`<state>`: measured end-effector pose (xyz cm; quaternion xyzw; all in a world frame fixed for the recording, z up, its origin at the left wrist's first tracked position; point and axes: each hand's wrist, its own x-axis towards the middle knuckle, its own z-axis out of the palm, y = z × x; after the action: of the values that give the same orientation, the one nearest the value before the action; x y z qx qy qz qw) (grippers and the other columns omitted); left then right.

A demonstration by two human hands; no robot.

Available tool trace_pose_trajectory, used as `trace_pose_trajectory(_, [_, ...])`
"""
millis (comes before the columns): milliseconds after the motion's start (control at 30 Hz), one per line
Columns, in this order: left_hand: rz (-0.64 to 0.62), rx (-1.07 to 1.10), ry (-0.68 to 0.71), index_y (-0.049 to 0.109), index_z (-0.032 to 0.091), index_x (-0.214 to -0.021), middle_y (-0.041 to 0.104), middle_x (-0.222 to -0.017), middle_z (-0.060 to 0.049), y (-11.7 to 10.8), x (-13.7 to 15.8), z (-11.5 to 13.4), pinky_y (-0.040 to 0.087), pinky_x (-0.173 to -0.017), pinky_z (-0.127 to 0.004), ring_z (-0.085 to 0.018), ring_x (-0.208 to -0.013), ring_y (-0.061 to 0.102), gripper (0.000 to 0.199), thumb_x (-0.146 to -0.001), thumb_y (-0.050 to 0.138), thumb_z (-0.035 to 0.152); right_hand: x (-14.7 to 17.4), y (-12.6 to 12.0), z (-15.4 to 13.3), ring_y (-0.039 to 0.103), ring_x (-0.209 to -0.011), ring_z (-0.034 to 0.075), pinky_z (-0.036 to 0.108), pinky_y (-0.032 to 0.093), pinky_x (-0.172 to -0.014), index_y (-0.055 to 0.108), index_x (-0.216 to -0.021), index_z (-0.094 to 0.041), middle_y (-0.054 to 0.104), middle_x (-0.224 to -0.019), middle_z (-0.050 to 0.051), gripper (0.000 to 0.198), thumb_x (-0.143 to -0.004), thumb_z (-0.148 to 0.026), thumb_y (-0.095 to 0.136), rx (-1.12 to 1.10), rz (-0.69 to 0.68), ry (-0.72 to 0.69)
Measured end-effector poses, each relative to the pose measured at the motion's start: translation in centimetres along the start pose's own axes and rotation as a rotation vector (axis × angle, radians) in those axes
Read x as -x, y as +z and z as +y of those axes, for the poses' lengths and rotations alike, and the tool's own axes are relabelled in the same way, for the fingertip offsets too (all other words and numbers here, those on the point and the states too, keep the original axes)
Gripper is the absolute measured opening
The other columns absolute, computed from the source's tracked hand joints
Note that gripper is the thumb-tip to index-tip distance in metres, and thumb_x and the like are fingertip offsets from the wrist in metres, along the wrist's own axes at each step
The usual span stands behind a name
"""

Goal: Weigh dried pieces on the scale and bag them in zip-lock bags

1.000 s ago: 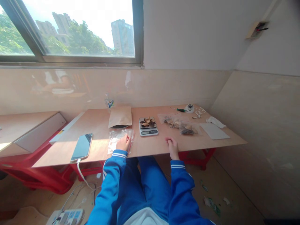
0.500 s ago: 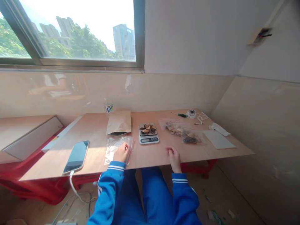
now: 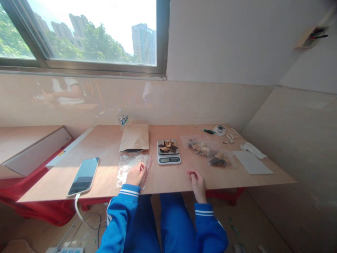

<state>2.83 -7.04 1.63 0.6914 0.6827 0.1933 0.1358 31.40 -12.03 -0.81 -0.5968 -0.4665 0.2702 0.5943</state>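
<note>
My left hand (image 3: 137, 173) rests loosely curled on a pile of clear zip bags (image 3: 123, 172) with a red closure strip. Nothing shows in its fingers. On the bare board to the right lies my right hand (image 3: 198, 181), its fingers folded in and no object visible in them. Between the hands and farther back stands a small white kitchen scale (image 3: 170, 160). Dried brown mushroom-like slices (image 3: 168, 145) are heaped on its platform; the display is too small to read. Filled clear bags (image 3: 218, 157) of similar pieces lie right of the scale.
A brown paper pouch (image 3: 134, 137) lies behind the zip bags, near a clear bottle (image 3: 123, 117). A phone (image 3: 84, 175) with a white cable is at left. Back right are a green screwdriver (image 3: 209, 131), a white dome camera (image 3: 220, 130) and white paper (image 3: 252, 163).
The view has shifted slightly, so the table's things appear a little displaced. Both hands keep their poses and places on the table, and the slices stay on the scale.
</note>
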Motion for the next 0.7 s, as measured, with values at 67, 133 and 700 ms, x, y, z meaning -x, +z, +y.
trace_pose_trajectory(67, [-0.001,0.007,-0.004,0.042,0.025,-0.076,0.054,-0.068,0.001,0.1,0.0,-0.1,0.036,-0.063,-0.025,-0.019,-0.07,0.058,0.023,-0.089,0.035,0.042,0.0,-0.1,0.0,0.063,-0.074,0.022,0.033,0.051,-0.07,0.066,-0.073,-0.019,0.069,-0.076,0.006,0.021,-0.074,-0.032,0.049,0.004,-0.001,-0.004])
trace_pose_trajectory(133, [0.001,0.013,-0.007,0.041,0.024,-0.076,0.054,-0.067,0.001,0.1,0.0,-0.2,0.036,-0.063,-0.025,-0.019,-0.069,0.058,0.023,-0.089,0.035,0.043,0.0,-0.1,0.0,0.062,-0.074,0.022,0.033,0.051,-0.07,0.066,-0.073,-0.019,0.069,-0.076,0.006,0.021,-0.074,-0.032,0.049,0.008,-0.007,-0.013])
trace_pose_trajectory(700, [0.234,0.285,0.06,0.046,0.022,-0.083,0.053,-0.067,-0.002,-0.3,1.4,0.8,0.044,-0.064,-0.029,-0.018,-0.063,0.057,0.028,-0.09,0.031,0.045,1.3,2.3,-2.2,0.059,-0.078,0.021,0.034,0.049,-0.072,0.067,-0.09,-0.019,0.067,-0.089,0.008,0.03,-0.087,-0.042,0.047,0.117,-0.095,-0.083])
